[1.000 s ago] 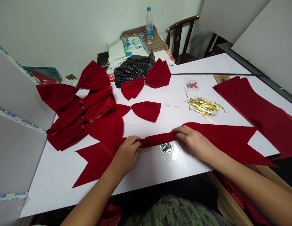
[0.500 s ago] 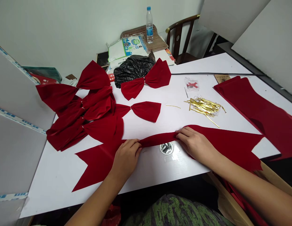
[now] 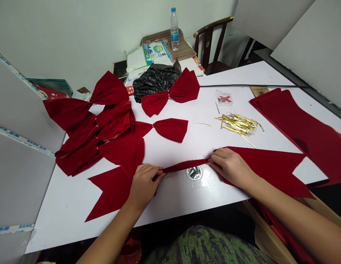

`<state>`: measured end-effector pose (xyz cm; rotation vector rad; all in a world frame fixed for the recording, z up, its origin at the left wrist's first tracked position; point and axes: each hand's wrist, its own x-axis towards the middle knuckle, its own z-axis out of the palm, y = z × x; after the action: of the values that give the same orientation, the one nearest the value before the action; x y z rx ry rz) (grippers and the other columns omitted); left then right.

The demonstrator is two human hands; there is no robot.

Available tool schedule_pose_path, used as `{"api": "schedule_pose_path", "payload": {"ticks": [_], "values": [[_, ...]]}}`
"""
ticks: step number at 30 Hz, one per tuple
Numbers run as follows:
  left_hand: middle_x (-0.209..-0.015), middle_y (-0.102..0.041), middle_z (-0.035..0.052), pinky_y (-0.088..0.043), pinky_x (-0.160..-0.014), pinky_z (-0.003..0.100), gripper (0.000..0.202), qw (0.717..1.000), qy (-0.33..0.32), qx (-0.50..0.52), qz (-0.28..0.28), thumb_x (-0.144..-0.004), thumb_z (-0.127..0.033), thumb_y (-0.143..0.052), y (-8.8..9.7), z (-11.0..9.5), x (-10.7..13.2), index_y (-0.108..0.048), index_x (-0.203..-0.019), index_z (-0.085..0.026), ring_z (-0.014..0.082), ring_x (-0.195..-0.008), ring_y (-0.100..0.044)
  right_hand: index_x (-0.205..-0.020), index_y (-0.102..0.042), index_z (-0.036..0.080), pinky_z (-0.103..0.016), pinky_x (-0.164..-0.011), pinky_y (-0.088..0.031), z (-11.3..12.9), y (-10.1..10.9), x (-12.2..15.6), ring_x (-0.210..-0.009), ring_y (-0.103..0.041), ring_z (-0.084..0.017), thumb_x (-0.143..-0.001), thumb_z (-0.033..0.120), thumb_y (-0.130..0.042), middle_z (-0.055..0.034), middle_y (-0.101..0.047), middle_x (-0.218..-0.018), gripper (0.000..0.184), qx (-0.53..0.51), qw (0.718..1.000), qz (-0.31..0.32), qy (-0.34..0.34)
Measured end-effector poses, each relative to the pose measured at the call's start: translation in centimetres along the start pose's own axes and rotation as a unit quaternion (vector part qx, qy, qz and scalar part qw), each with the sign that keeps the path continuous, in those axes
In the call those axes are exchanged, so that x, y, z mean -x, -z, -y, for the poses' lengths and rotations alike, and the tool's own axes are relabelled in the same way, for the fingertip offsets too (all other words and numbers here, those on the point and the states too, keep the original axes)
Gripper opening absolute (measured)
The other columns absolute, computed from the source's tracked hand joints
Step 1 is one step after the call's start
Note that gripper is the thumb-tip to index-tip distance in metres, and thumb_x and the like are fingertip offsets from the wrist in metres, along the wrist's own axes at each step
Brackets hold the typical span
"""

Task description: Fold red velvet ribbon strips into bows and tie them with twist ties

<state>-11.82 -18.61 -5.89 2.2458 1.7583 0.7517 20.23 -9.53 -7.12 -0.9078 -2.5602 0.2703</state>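
A long red velvet ribbon strip [image 3: 269, 165] with notched ends lies across the near side of the white table [image 3: 68, 205]. Its middle is gathered into a narrow band. My left hand [image 3: 144, 183] pinches the gathered part at its left end, fingers closed on the cloth. My right hand [image 3: 229, 167] presses and grips the band's right end. Between my hands, just below the band, sits a small silver spool [image 3: 194, 173].
Several finished red bows [image 3: 95, 124] are piled at the left, with two more [image 3: 170, 91] further back. Gold twist ties [image 3: 238, 124] lie right of centre. Red fabric pieces [image 3: 302, 128] cover the right side. A black bag [image 3: 155, 79], water bottle [image 3: 174, 29] and chair [image 3: 211, 44] stand behind.
The ribbon's middle has been gathered tighter into a thinner band. My left hand shifted slightly left and down; my right hand moved a little right.
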Motion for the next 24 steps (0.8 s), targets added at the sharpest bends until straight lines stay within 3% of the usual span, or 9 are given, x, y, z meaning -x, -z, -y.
{"api": "schedule_pose_path", "payload": {"ticks": [5,9,11,14,16,18,21,24], "values": [[-0.087,-0.075,-0.0025,-0.045,-0.086,0.035,0.014,1.0,0.01,-0.012,0.006,-0.091,-0.019,-0.07,-0.1,-0.1,0.2,-0.064,-0.079,-0.017,0.0152,-0.082,-0.069,-0.076,-0.06,0.014,-0.031,-0.067,-0.041,-0.2,-0.2,0.1,-0.069,-0.054,-0.016,-0.102,0.023,-0.053,-0.0052,-0.062,-0.073,0.028,0.024,0.999,-0.034,0.001],[-0.081,-0.071,-0.0016,-0.045,-0.084,0.035,0.014,0.999,0.01,-0.042,0.031,-0.092,-0.02,-0.069,0.1,0.1,-0.3,-0.061,-0.081,-0.016,0.0162,-0.078,-0.065,-0.103,-0.067,0.011,-0.03,-0.07,-0.045,-0.1,-0.1,-0.4,-0.074,-0.057,-0.017,-0.102,0.023,-0.054,-0.0059,-0.065,-0.082,0.018,0.006,1.0,-0.028,0.001],[-0.086,-0.071,0.0001,-0.046,-0.086,0.036,0.003,0.996,-0.005,-0.062,0.058,-0.093,-0.018,-0.065,0.3,-0.1,-0.7,-0.064,-0.095,-0.016,0.0176,-0.08,-0.065,-0.11,-0.07,0.013,-0.032,-0.072,-0.047,-0.1,-0.2,-0.6,-0.078,-0.059,-0.018,-0.102,0.021,-0.054,-0.0056,-0.066,-0.087,0.019,0.007,1.0,-0.008,0.014],[-0.095,-0.07,0.0029,-0.047,-0.09,0.041,0.041,0.989,-0.015,-0.109,0.103,-0.093,-0.009,-0.057,0.5,-1.0,-1.4,-0.059,-0.133,-0.018,0.0209,-0.088,-0.064,-0.102,-0.073,0.015,-0.033,-0.071,-0.047,-0.1,-0.5,-0.8,-0.076,-0.059,-0.018,-0.101,0.02,-0.054,-0.0046,-0.066,-0.085,0.02,0.013,1.0,0.003,0.017],[-0.099,-0.068,0.0057,-0.047,-0.091,0.047,0.053,0.98,0.01,-0.166,0.111,-0.09,-0.01,-0.057,0.3,-2.2,-1.8,-0.055,-0.142,-0.02,0.0253,-0.092,-0.063,-0.102,-0.074,0.014,-0.033,-0.072,-0.048,-0.1,-0.7,-0.8,-0.078,-0.061,-0.019,-0.101,0.021,-0.054,-0.0053,-0.067,-0.087,0.021,0.007,1.0,-0.001,0.01],[-0.109,-0.067,0.0101,-0.046,-0.094,0.052,0.055,0.975,0.022,-0.194,0.106,-0.087,-0.014,-0.061,-0.3,-3.5,-2.2,-0.056,-0.142,-0.018,0.0305,-0.101,-0.061,-0.102,-0.074,0.014,-0.034,-0.073,-0.049,-0.1,-0.8,-0.8,-0.08,-0.061,-0.019,-0.101,0.021,-0.054,-0.0059,-0.067,-0.088,0.021,0.005,1.0,-0.002,0.005],[-0.127,-0.064,0.0129,-0.044,-0.103,0.054,0.053,0.985,-0.022,-0.136,0.109,-0.087,-0.024,-0.068,-1.9,-5.0,-2.9,-0.056,-0.139,-0.017,0.0322,-0.117,-0.057,-0.101,-0.074,0.013,-0.034,-0.072,-0.049,-0.1,-0.9,-0.9,-0.08,-0.061,-0.02,-0.101,0.02,-0.054,-0.0061,-0.067,-0.088,0.021,0.016,1.0,-0.002,0.002],[-0.123,-0.066,0.0105,-0.047,-0.101,0.05,0.038,0.991,-0.042,-0.066,0.106,-0.092,-0.033,-0.067,-3.4,-5.6,-3.7,-0.06,-0.127,-0.017,0.0282,-0.113,-0.058,-0.101,-0.074,0.013,-0.034,-0.072,-0.048,-0.1,-0.8,-0.9,-0.079,-0.06,-0.02,-0.101,0.021,-0.053,-0.0064,-0.066,-0.087,0.022,0.017,1.0,-0.004,0.003]]}}
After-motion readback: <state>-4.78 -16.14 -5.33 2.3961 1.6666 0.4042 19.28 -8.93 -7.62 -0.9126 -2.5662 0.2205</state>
